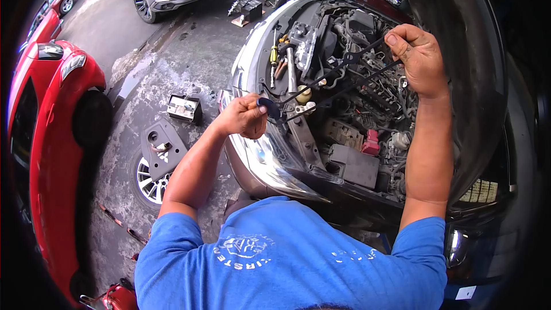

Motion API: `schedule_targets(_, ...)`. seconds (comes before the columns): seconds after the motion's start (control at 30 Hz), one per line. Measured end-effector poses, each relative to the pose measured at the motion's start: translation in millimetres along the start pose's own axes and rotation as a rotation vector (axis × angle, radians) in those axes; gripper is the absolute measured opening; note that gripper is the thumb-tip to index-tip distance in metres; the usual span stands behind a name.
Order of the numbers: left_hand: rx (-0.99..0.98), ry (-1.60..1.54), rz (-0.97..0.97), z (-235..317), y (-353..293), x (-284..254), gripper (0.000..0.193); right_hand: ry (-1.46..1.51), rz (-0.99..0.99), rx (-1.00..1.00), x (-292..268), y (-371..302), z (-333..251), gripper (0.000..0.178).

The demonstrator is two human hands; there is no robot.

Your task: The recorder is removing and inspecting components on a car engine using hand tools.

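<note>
**Left hand (244, 116) and right hand (418, 57) pinch a black strip (350, 58) above an engine bay (305, 140)**

Read from mid-view, twelve at the top, the left hand is at ten, thumb and fingers pinching the strip's broad end. The right, at two, pinches the other end between thumb and bent forefinger. Two strands of the strip run between them, over the bay.

The raised hood (479, 80) stands toward three, its edge just beside the right wrist. Past the car's front edge, open ground (189, 69) spreads at ten, bounded by a red car (54, 109) at nine.

Inside the bay, a yellowish tank (303, 94) sits at one and a dark covered box (354, 166) near four, their contents hidden. At twelve lies a screwdriver (274, 54).
</note>
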State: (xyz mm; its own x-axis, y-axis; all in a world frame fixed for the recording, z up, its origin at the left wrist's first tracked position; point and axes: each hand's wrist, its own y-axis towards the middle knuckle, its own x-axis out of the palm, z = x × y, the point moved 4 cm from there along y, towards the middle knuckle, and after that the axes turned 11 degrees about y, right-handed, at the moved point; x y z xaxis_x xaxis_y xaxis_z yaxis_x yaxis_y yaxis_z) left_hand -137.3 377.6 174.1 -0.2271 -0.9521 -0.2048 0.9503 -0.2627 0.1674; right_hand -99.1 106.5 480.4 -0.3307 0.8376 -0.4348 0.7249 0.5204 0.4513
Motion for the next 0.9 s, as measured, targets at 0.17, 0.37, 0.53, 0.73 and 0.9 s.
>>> schedule_targets(0.17, 0.038, -1.252, 0.144, -9, 6, -22, 0.057, -0.129, -0.119, 0.109, 21, 14, -11, 0.014)
schedule_targets(0.37, 0.306, -1.347, 0.279, 67, 21, -40, 0.068, -0.198, -0.27, 0.142, 70, 44, -10, 0.017)
schedule_targets(0.53, 0.402, -1.259, 0.164, 130, 35, -13, 0.055, -0.312, -0.406, 0.112, 111, 55, 6, 0.024)
schedule_targets(0.73, 0.385, -0.373, 0.506, 140, 38, 5, 0.02, -0.226, -0.36, 0.029, 118, 55, -3, 0.018)
schedule_targets(0.9, 0.436, 0.012, 0.553, 157, 28, 7, 0.016, -0.19, -0.263, 0.007, 104, 43, -14, 0.012)
